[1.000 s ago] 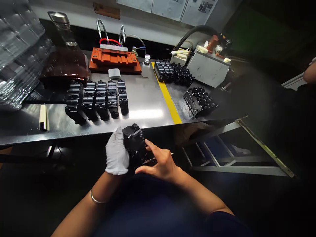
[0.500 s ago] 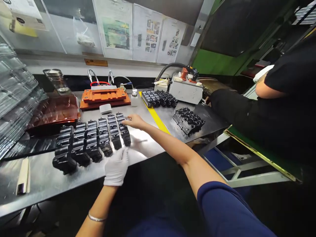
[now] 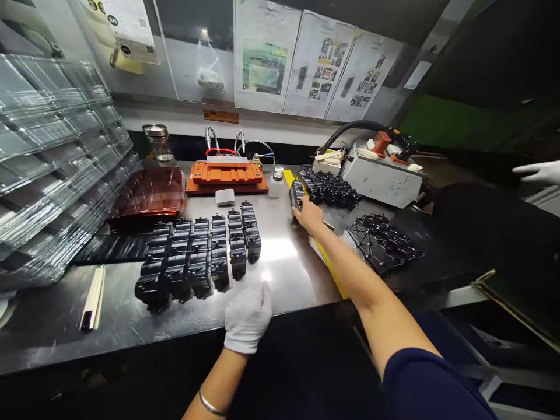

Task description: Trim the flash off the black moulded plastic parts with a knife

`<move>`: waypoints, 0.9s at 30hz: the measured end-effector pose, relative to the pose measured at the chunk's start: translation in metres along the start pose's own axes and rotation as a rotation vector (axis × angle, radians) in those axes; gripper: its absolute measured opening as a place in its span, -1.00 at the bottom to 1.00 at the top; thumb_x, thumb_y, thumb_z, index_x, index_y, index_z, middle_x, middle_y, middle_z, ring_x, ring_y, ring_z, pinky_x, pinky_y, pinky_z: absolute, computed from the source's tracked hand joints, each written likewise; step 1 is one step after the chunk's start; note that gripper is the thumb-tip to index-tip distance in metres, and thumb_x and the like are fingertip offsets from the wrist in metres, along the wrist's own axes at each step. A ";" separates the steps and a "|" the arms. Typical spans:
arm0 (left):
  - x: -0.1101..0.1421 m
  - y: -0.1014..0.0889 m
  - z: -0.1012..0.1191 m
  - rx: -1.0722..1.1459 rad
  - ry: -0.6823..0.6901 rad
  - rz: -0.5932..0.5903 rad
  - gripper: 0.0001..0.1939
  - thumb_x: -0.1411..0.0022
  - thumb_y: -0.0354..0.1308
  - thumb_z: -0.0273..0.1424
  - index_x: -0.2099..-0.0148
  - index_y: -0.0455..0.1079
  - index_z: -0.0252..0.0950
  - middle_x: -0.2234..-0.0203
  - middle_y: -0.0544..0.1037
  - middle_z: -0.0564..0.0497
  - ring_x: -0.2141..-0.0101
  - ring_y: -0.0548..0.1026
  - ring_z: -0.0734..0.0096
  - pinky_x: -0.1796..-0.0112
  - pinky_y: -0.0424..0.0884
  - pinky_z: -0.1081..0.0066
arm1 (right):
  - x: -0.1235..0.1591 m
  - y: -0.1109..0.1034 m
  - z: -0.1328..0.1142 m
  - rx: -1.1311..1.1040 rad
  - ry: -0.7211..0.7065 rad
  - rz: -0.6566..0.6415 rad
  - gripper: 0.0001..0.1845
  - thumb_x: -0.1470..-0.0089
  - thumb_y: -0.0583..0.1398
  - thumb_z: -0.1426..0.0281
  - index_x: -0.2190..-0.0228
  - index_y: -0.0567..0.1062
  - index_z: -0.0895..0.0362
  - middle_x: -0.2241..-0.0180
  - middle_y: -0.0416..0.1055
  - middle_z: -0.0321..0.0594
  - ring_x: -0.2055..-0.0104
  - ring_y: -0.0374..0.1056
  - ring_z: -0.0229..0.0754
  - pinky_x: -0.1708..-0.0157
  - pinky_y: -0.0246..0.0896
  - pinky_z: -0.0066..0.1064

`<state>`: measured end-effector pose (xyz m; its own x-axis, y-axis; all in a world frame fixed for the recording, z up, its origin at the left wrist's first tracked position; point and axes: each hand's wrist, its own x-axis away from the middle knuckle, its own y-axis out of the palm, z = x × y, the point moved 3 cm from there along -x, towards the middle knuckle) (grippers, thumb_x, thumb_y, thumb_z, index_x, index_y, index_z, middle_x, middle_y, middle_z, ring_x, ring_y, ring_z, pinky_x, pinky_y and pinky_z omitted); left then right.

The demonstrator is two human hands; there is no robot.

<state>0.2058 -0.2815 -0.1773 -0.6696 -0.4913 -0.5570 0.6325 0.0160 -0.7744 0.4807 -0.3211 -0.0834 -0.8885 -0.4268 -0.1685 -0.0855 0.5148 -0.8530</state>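
My right hand [image 3: 310, 214], bare, reaches across the yellow stripe and its fingers close on the near end of a black ribbed plastic part [image 3: 297, 192]. A thin stick-like item [image 3: 328, 224] juts out beside that wrist; what it is I cannot make out. In a white glove, my left hand [image 3: 248, 315] hovers at the table's front edge, thumb apart, with nothing visible in it. To its upper left a row of several similar black ribbed parts [image 3: 200, 256] lies on the metal table [image 3: 284, 286].
An orange fixture [image 3: 225, 177] stands behind the row, beside a reddish translucent tray [image 3: 151, 192]. Stacked clear trays [image 3: 56, 163] rise at left. More black parts [image 3: 385, 242] lie right of the stripe, before a grey box [image 3: 380, 175]. Another person's gloved hand [image 3: 542, 172] shows far right.
My right hand has left the row's right end and moved right to the rear group of black parts. My left hand has come away from the row. The view has turned left.
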 end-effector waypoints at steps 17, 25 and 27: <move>0.053 -0.064 0.028 1.091 -0.335 -0.547 -0.47 -0.21 0.16 -0.28 -0.21 0.23 -0.22 0.03 0.55 -0.10 0.07 0.54 0.13 0.10 0.48 0.22 | 0.206 -0.065 0.037 -0.560 -0.108 -0.276 -0.58 -0.22 -0.07 0.05 0.25 0.37 0.10 0.44 0.36 -0.29 0.54 0.17 -0.31 0.52 0.05 -0.46; 0.067 -0.078 0.025 1.477 -0.935 -0.706 -0.35 -0.14 0.22 -0.16 -0.24 0.24 -0.24 0.00 0.53 -0.15 0.06 0.53 0.07 0.10 0.48 0.15 | 0.221 -0.011 0.013 0.041 -0.390 -0.242 -0.80 -0.25 0.05 0.33 0.29 0.45 0.10 0.23 0.45 -0.20 0.22 0.36 -0.20 0.29 0.11 -0.44; 0.069 -0.081 0.023 1.488 -0.878 -0.718 -0.22 -0.10 0.28 -0.21 -0.31 0.11 -0.24 -0.06 0.49 -0.18 -0.01 0.48 0.02 0.01 0.41 0.09 | 0.221 -0.007 0.010 0.076 -0.411 -0.232 -0.77 -0.27 0.04 0.31 0.26 0.47 0.09 0.21 0.46 -0.20 0.20 0.37 -0.20 0.31 0.09 -0.45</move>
<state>0.1175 -0.3369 -0.1461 -0.8680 -0.3168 0.3824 0.4582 -0.8079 0.3707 0.2890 -0.4263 -0.1196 -0.5969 -0.7904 -0.1377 -0.2133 0.3218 -0.9225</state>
